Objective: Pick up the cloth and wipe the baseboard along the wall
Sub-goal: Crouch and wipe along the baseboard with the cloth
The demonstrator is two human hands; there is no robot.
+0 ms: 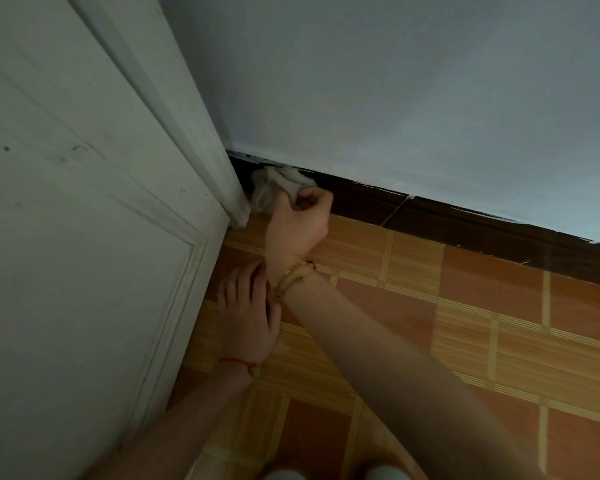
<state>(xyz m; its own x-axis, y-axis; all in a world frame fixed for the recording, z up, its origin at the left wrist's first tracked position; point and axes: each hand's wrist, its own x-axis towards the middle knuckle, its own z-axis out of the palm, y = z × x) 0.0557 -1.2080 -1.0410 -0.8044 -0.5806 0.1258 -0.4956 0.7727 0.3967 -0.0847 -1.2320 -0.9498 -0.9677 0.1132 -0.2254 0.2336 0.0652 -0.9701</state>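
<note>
A crumpled white cloth [274,187] is pressed against the dark brown baseboard [430,220] at its left end, right beside the door frame. My right hand [298,223] grips the cloth with curled fingers, its wrist wearing gold bracelets. My left hand [246,313] lies flat with straight fingers on the floor tiles, just below the right wrist and close to the door. A red string bracelet circles the left wrist.
A white panelled door [84,254] and its frame [201,140] fill the left side. A pale blue wall [395,98] rises above the baseboard. Orange and yellow patterned floor tiles [465,341] stretch to the right. Two pale rounded shapes show at the bottom edge.
</note>
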